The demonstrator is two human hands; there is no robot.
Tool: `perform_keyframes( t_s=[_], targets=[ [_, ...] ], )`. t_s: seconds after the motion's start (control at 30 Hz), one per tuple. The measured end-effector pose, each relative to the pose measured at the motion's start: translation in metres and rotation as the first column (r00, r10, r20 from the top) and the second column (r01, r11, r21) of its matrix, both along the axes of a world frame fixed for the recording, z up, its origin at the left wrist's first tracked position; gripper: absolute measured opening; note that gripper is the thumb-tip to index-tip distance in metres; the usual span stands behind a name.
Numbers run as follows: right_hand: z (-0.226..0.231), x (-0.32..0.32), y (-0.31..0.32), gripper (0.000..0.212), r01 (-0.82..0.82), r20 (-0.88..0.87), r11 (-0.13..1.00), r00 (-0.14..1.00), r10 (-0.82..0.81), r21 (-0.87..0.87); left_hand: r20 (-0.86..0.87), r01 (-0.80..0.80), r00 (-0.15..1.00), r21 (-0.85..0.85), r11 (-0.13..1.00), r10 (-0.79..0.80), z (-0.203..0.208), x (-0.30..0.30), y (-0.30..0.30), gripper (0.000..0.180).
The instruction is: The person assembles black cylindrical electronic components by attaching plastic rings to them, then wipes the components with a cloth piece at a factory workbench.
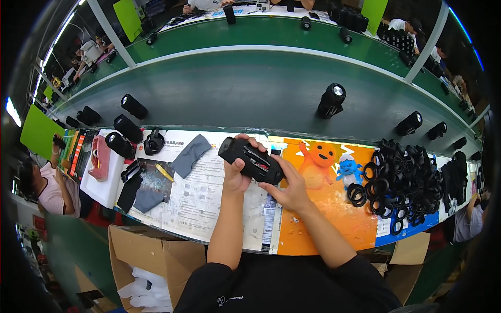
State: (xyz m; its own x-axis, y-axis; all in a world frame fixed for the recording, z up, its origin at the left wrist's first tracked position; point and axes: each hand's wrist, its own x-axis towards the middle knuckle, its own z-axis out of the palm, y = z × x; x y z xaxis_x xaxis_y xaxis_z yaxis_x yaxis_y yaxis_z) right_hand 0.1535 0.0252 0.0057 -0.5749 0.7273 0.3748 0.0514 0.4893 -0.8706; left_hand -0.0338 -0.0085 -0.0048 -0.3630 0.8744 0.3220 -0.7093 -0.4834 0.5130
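Note:
A black cylindrical speaker (251,159) is held tilted above the worktable, in both hands. A long recess along its side faces up, with something shiny and a bit of red inside. My left hand (236,176) is closed round its left end, thumb in front and fingers over the far side. My right hand (293,189) grips the right end, its thumb along the near edge. Left of the hands lies a grey cloth (191,156) on a printed white sheet (201,195). Under my right forearm is an orange mat (334,221) with cartoon figures.
A large heap of black rings (404,180) covers the table's right. At left are a yellow-handled tool (165,172), several black speakers (128,128) and a pink box (99,159). A green conveyor (235,86) carrying more speakers runs behind. An open carton (138,242) stands below; co-workers sit around.

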Motion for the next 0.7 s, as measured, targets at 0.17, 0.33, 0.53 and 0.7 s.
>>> perform_keyframes(
  t_s=[0.17, 0.33, 0.53, 0.7],
  targets=[
    [-0.009, 0.003, -0.002, 0.083, -0.06, -0.081, 0.987, 0.996, 0.049, -0.147, 0.019, 0.048, 0.999, 0.004, 0.999, -0.048, -0.008, 0.007, -0.001, 0.072],
    [-0.03, 0.0, -0.004, 0.084, -0.077, -0.215, 0.972, 0.976, 0.028, -0.223, -0.019, 0.088, 0.996, -0.005, 0.996, -0.088, -0.006, 0.014, 0.002, 0.073],
    [-0.033, 0.005, 0.0, 0.081, -0.19, -0.297, 0.914, 0.951, 0.082, -0.357, -0.082, -0.009, 0.997, -0.077, 0.997, 0.002, -0.003, 0.021, -0.001, 0.071],
    [-0.013, 0.011, 0.004, 0.085, -0.178, -0.193, 0.935, 0.974, 0.122, -0.306, -0.125, -0.11, 0.987, -0.069, 0.992, 0.101, 0.006, 0.015, -0.002, 0.069]
  ],
)
